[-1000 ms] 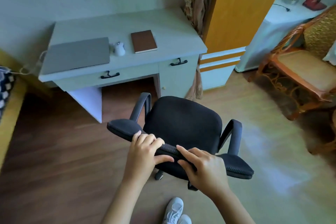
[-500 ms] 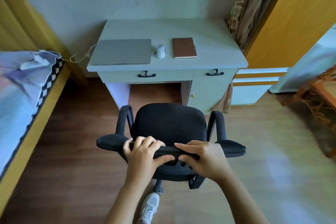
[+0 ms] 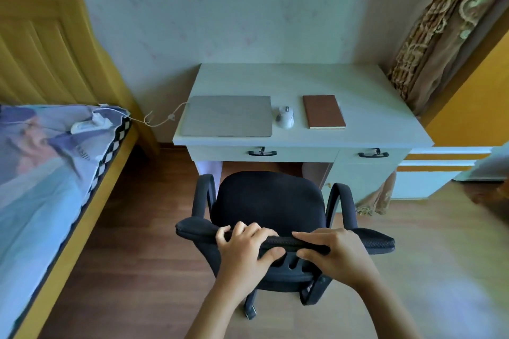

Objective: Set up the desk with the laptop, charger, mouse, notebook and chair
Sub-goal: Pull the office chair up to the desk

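Hands: left hand [image 3: 243,249], right hand [image 3: 334,252] grip chair [image 3: 268,201] backrest facing desk [image 3: 371,107].

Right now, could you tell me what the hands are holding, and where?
Both the left hand and right hand grip the chair by its backrest's top edge.

Black chair [image 3: 268,201], grey laptop [image 3: 227,115], brown notebook [image 3: 323,111], white mouse [image 3: 285,117]

One laptop [image 3: 227,115], one mouse [image 3: 285,117], one notebook [image 3: 324,111], one chair [image 3: 268,201], two hands.
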